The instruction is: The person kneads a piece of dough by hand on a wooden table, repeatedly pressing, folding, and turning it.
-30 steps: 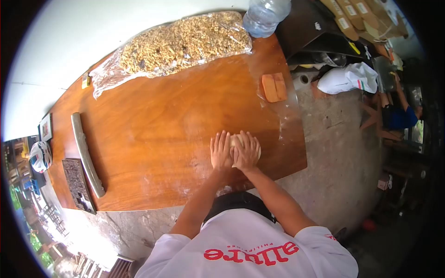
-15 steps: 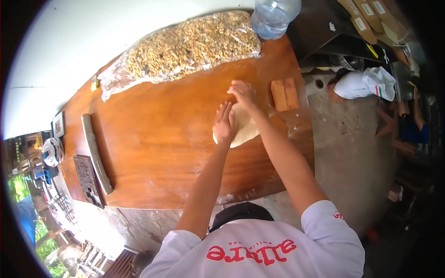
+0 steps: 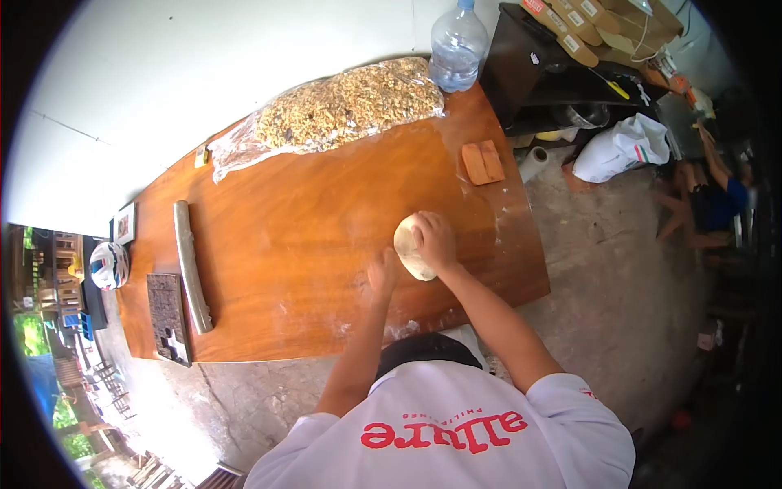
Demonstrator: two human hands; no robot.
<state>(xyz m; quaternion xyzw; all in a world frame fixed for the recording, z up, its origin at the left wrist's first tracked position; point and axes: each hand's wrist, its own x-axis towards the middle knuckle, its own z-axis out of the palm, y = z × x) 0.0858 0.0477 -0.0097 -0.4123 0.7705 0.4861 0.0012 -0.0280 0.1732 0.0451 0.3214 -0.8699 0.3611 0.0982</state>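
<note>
A pale, rounded piece of dough [image 3: 410, 248] lies on the brown wooden table [image 3: 285, 244], near its right half. My right hand [image 3: 434, 240] is wrapped over the dough's right side, with the thumb on top and the fingers curled over the far edge. Just left of the dough is my left hand [image 3: 381, 273], smeared by motion; a small gap seems to part it from the dough, and its fingers are unclear. Faint white powder marks the wood around both hands.
At the back stand a plastic-wrapped grainy slab [image 3: 350, 106] and a water bottle [image 3: 458, 53]. A reddish block [image 3: 483, 162] lies back right. On the left are a long rod [image 3: 189, 265], a dark carved board [image 3: 167, 314] and a helmet [image 3: 109, 265]. Another person [image 3: 717, 191] is far right.
My left hand has come off the dough and moved nearer my body. My right hand now grips the dough, which looks narrower and lies nearer me. The camera view has shifted.
</note>
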